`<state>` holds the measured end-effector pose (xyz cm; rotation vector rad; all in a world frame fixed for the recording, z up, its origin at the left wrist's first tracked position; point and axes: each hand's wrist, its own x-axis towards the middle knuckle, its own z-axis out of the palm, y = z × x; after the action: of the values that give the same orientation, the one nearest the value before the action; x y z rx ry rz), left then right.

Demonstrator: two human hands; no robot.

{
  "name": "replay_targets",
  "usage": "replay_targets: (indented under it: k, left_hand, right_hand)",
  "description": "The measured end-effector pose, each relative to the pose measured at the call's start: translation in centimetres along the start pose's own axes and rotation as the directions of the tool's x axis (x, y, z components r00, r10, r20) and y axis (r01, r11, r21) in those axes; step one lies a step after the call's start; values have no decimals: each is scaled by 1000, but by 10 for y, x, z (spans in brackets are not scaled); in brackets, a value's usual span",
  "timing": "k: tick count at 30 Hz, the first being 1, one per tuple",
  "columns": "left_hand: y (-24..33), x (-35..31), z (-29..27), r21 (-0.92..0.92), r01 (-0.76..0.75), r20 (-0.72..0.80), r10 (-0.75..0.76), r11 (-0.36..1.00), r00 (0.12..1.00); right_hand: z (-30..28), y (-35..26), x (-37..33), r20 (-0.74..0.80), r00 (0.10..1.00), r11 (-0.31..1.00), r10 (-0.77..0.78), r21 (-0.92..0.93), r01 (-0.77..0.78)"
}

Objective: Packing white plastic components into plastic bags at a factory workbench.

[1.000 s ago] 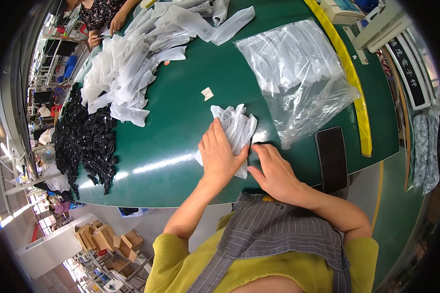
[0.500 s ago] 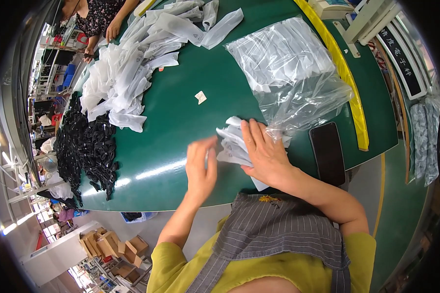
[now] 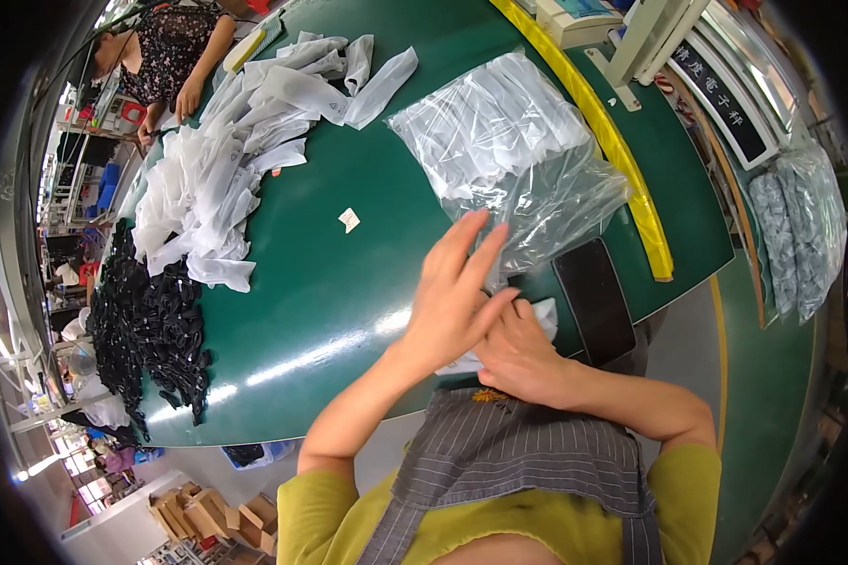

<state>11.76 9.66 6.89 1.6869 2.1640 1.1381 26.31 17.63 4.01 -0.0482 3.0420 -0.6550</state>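
Observation:
Close to the table's near edge, my right hand (image 3: 521, 353) is curled round a small stack of frosted white plastic sleeves (image 3: 546, 318). Parts of the stack stick out beyond and below the hand; the rest is hidden. My left hand (image 3: 450, 297) is raised beside it, fingers spread and nothing in them, its thumb overlapping the right hand in view. Just beyond my hands lies a large clear plastic bag (image 3: 567, 202) packed with white sleeves in rows. Its loose end faces my hands. Whether my left fingertips touch this bag I cannot tell.
A dark phone (image 3: 595, 301) lies right of my hands, with a yellow strip (image 3: 636, 179) behind. Loose white sleeves (image 3: 198, 179) and black pieces (image 3: 155, 330) are heaped on the left of the green table (image 3: 311, 311). Another person (image 3: 165, 56) works at far left.
My left hand has moved right, over toward the right hand. My right hand has gone from lying flat on the stack to curled, drawing nearer to me. The view has shifted.

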Motion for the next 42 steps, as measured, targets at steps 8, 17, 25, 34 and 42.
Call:
replay_targets:
  k: [8, 17, 25, 34, 42]
  left_hand:
    - [-8, 19, 23, 238, 199, -31, -197, 951, 980]
    - [14, 59, -2, 164, -425, -216, 452, 890, 865]
    - [22, 61, 2, 42, -519, -140, 519, 854, 843]
    - [-147, 148, -66, 493, 8, -377, 205, 870, 903]
    - [-254, 194, -31, 817, 119, -155, 17, 564, 988]
  right_hand:
    - [-87, 45, -55, -134, 918, 922, 373, 168, -349]
    - [-57, 102, 111, -261, 945, 864, 197, 502, -41]
    - [-61, 98, 203, -364, 822, 894, 438, 78, -442]
    - [-36, 102, 90, -594, 794, 979, 127, 203, -5]
    - [-120, 93, -9, -598, 707, 926, 377, 270, -265]
